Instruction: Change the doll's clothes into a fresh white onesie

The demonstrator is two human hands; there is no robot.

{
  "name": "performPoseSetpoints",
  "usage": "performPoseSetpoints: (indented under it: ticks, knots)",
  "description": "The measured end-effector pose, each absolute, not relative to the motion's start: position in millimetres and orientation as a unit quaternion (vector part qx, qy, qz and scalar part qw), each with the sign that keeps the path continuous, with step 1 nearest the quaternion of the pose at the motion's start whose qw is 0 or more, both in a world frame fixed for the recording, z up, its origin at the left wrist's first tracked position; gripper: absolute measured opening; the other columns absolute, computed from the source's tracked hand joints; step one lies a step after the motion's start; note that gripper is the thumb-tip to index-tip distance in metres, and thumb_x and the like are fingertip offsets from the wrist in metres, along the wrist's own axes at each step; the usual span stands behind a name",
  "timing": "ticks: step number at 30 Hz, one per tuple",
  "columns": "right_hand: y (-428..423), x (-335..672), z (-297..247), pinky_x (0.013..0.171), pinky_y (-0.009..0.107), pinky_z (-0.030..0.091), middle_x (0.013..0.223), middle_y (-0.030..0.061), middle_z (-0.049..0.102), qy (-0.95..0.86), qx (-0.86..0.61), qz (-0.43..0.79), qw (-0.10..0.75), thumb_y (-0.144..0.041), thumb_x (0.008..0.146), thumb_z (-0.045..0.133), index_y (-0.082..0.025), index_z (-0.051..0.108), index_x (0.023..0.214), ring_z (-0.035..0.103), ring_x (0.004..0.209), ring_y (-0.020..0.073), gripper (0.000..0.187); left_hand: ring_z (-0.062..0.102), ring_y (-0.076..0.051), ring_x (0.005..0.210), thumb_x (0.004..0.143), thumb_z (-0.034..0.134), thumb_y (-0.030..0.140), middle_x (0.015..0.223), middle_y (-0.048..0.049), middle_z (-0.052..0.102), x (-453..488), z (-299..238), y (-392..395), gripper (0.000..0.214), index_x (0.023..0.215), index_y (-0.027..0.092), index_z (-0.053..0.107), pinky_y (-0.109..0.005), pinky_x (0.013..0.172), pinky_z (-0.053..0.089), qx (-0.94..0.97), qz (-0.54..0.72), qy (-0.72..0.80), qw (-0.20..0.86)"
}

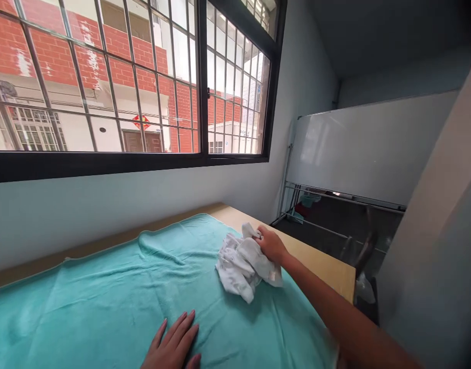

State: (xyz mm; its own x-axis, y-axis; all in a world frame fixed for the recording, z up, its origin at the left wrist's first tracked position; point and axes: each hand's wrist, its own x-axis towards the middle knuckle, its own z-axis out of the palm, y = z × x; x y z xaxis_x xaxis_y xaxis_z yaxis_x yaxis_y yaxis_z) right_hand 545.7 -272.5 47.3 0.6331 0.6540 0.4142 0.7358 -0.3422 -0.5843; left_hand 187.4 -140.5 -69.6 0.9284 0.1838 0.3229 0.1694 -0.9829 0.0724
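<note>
My right hand (272, 245) is closed on the upper right edge of a crumpled white cloth item (241, 264), possibly a garment, with small dark specks and a pale tag near its lower right. The bunched cloth hangs over or rests on a turquoise blanket (104, 297); I cannot tell how much of it touches. Lying flat on the blanket at the bottom of the view is my left hand (174, 343), fingers stretched out and holding nothing. Part of that hand is cut off by the lower edge.
The blanket covers most of a light wooden table (323, 261), whose right corner shows. Behind it are a wall and a barred window (143, 92). A whiteboard (358, 148) on a wheeled metal frame stands at the right, beyond the table, beside a pale pillar (435, 230).
</note>
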Motion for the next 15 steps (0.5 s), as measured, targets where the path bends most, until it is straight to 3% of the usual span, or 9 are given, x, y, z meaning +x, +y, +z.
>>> performPoseSetpoints:
  ticks: [5, 10, 15]
  knots:
    - [-260, 535, 109, 0.059, 0.024, 0.034, 0.071, -0.0036, 0.057, -0.438, -0.784, -0.052, 0.438, -0.043, 0.08, 0.054, -0.023, 0.051, 0.08, 0.052, 0.066, 0.0156, 0.02, 0.045, -0.029, 0.135, 0.095, 0.041, 0.046, 0.147, -0.0055, 0.043, 190, -43, -159, 0.048, 0.136, 0.028, 0.056, -0.057, 0.11, 0.038, 0.985, 0.064, 0.144, 0.077]
    - [-243, 520, 163, 0.062, 0.027, 0.035, 0.072, -0.0023, 0.056, -0.402, -0.745, -0.115, 0.52, -0.041, 0.074, 0.062, -0.022, 0.05, 0.077, 0.049, 0.07, 0.0172, 0.022, 0.039, -0.029, 0.14, 0.093, 0.042, 0.04, 0.15, -0.0072, 0.041, 189, -26, -171, 0.049, 0.137, 0.023, 0.056, -0.059, 0.115, 0.029, 0.975, 0.053, 0.169, 0.132]
    - [-227, 490, 203, 0.064, 0.03, 0.045, 0.082, 0.0012, 0.062, -0.437, -0.686, -0.016, 0.581, -0.047, 0.078, 0.061, -0.021, 0.056, 0.089, 0.057, 0.074, 0.0188, 0.028, 0.051, -0.028, 0.132, 0.086, 0.051, 0.031, 0.142, -0.0101, 0.055, 188, -43, -167, 0.047, 0.132, 0.023, 0.059, -0.056, 0.114, 0.034, 0.943, 0.174, 0.177, 0.221]
